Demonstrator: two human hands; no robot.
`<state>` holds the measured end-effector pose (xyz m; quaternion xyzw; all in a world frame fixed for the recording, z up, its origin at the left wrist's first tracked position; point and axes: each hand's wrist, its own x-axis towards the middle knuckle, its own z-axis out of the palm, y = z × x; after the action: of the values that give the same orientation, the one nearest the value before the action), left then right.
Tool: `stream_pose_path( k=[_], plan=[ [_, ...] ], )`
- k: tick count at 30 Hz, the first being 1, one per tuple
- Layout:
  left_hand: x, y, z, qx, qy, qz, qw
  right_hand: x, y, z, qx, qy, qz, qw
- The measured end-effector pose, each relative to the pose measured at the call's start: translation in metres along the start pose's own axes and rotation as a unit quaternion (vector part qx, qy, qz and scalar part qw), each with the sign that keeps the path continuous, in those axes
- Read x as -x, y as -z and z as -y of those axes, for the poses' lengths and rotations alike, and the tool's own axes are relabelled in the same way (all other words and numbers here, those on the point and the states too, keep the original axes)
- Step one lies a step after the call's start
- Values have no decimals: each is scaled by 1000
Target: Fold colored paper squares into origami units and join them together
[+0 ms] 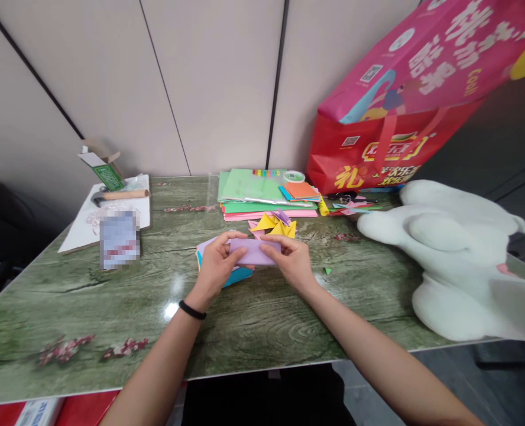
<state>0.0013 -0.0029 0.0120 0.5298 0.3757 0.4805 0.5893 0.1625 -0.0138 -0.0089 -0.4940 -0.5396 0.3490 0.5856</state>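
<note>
A folded strip of purple paper [252, 252] is stretched between my two hands above the table. My left hand [220, 260] pinches its left end between thumb and fingers, and a black band circles that wrist. On the right end, my right hand [291, 260] grips the paper the same way. Partly hidden behind the left hand lies a stack of coloured paper sheets [238, 276], with blue and purple showing. Just beyond the strip sit folded paper pieces [274, 223] in yellow, pink and purple.
Stacked coloured paper [245, 186] lies at the back, with small orange squares [302, 190] on top. A hammer [125, 194] and a green box [105, 171] are at left. A white plush toy [457, 248] and a red bag [355, 154] occupy the right.
</note>
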Motion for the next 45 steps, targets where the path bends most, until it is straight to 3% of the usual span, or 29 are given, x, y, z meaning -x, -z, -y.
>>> stream_pose_path(
  k=[20, 32, 45],
  plan=[
    [1, -1, -1, 1, 10, -14, 1000, 0, 1, -2, -12, -4, -4, 1000],
    [2, 1, -6, -126, -77, -90, 985, -1, 0, -6, -39, -21, -3, 999],
    [-1, 3, 0, -237, -155, -110, 953, 1, -1, -2, -77, -32, -11, 996]
  ],
)
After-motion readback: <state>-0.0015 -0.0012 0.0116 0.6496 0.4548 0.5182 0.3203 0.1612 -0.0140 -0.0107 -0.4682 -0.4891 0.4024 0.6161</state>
